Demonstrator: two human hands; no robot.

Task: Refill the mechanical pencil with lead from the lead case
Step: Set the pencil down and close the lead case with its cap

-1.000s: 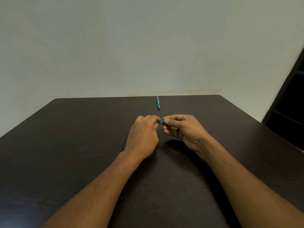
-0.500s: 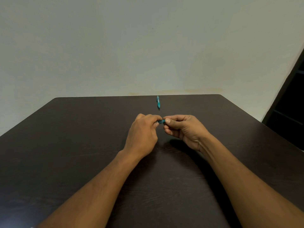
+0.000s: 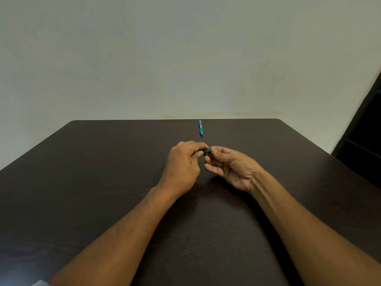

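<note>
2 hands pinch 1 lead case; 1 pencil beyond.

A teal mechanical pencil lies near the table's far edge; a small teal lead case is pinched between both hands' fingers.

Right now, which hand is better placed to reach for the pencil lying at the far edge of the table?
Probably the right hand. Both hands pinch the small teal lead case, but the pencil lies nearly straight beyond it, and the left hand looks wrapped more fully around the case.
</note>
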